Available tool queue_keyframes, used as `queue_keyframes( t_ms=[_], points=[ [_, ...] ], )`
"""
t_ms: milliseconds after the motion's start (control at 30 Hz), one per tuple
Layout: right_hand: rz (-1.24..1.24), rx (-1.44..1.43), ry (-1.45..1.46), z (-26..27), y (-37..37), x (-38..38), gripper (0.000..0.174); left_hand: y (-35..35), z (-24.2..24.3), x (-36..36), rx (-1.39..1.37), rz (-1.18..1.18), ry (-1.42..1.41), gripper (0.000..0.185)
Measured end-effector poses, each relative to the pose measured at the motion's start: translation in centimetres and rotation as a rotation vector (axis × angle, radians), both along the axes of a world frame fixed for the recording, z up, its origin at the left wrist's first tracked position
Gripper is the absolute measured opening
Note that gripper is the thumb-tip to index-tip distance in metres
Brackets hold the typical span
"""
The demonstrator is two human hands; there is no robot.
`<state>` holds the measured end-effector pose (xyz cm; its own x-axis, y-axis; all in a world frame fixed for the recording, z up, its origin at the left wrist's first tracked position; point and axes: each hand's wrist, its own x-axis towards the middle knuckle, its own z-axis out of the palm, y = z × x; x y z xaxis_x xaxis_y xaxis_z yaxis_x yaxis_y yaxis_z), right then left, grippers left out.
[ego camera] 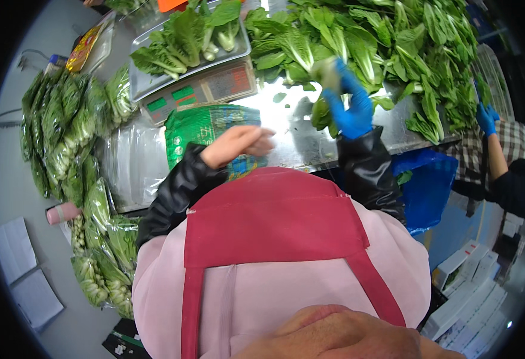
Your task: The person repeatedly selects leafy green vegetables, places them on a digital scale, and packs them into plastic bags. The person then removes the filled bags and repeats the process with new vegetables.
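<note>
My right hand [351, 107], in a blue glove, grips a head of leafy greens [327, 74], blurred by motion, at the near edge of a large pile of loose leafy greens [356, 40]. A few leaves [321, 114] show just left of the glove, under the hand. Bare and slightly blurred, my left hand [240, 143] hovers over a green printed plastic bag [190, 128] with nothing visible in its fingers. Behind that bag stands a weighing scale [199, 89] bearing a metal tray [139, 85] with several heads of greens [186, 40].
Bagged greens [65, 121] line the table's left side, beside clear plastic bags [132, 157]. A pink cup-like object [62, 213] stands near them. At right, another person's blue-gloved hand [486, 119] is by the pile. A blue plastic-lined container [428, 193] sits below the steel table's edge [397, 146].
</note>
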<state>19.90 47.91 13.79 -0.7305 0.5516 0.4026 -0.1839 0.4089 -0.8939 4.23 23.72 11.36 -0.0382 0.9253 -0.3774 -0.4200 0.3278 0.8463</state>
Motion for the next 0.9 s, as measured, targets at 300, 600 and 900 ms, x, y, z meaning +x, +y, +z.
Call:
queue_keyframes(
  t_ms=[300, 600, 900],
  points=[
    [-0.008, 0.417, -0.047, 0.0, -6.2, 1.3, 0.014, 2.6, -1.1, 2.5, 0.205, 0.566, -0.274, 0.047],
    [0.276, -0.832, -0.412, -3.1, -9.2, -1.7, 0.041, 3.1, -1.1, 4.2, 0.278, 0.574, 0.154, 0.052],
    [0.179, -0.824, -0.246, -4.7, -9.2, -1.9, 0.028, 3.0, -2.1, 3.7, 0.009, 0.680, 0.292, 0.033]
  ],
)
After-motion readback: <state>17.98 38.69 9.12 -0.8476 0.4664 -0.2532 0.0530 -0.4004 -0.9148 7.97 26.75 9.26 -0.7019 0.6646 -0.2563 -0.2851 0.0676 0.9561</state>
